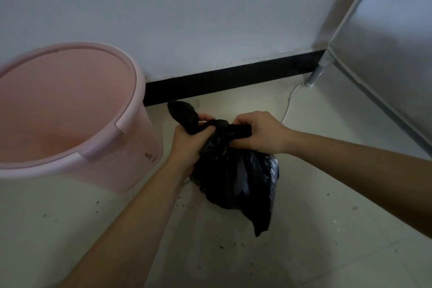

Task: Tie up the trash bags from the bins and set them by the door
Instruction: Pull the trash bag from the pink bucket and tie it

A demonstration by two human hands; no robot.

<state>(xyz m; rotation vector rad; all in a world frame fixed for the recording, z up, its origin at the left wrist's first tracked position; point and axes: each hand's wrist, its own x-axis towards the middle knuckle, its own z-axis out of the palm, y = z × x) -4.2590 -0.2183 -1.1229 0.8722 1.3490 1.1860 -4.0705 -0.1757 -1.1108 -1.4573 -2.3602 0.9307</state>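
Note:
A black trash bag (236,177) hangs in front of me just above the pale floor. Its neck is twisted into two tails around a knot between my hands. My left hand (189,140) grips the left tail, whose loose end sticks up and to the left. My right hand (261,133) grips the right tail, fingers curled round it. A pink bin (131,110) with no bag inside stands to the left of the bag.
A white wall with a black skirting board (233,80) runs behind. A silver appliance (383,54) on a white foot stands at the right, with a white cable (288,103) on the floor beside it. Dark crumbs are scattered on the floor tiles (327,229).

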